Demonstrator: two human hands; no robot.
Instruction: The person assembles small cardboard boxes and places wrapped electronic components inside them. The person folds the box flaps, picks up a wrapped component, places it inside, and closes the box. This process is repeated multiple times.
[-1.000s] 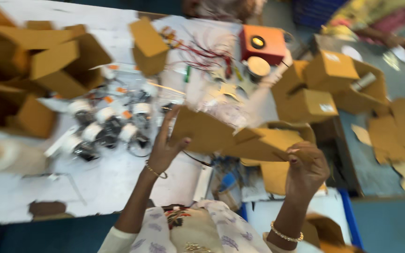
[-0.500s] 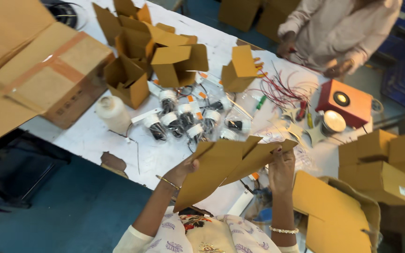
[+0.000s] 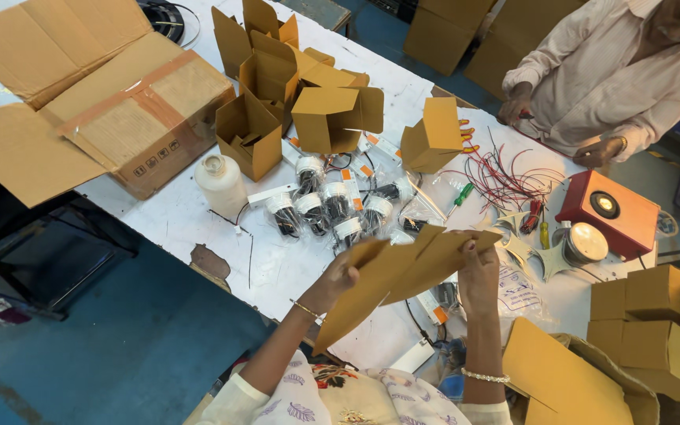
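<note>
Hands (image 3: 403, 275) — flat brown cardboard blank (image 3: 399, 271)

Bright even light, sharp, perhaps edge-stretched

The card (image 3: 403, 275) is a flat, unfolded box blank of plain brown cardboard, several flaps fanned out and slightly overlapping. It is held above the near edge of the white table (image 3: 198, 212), tilted so its long side runs from lower left to upper right. The left hand (image 3: 338, 277) grips its left edge and the right hand (image 3: 478, 279) pinches its right part from below, thumb on top.
</note>
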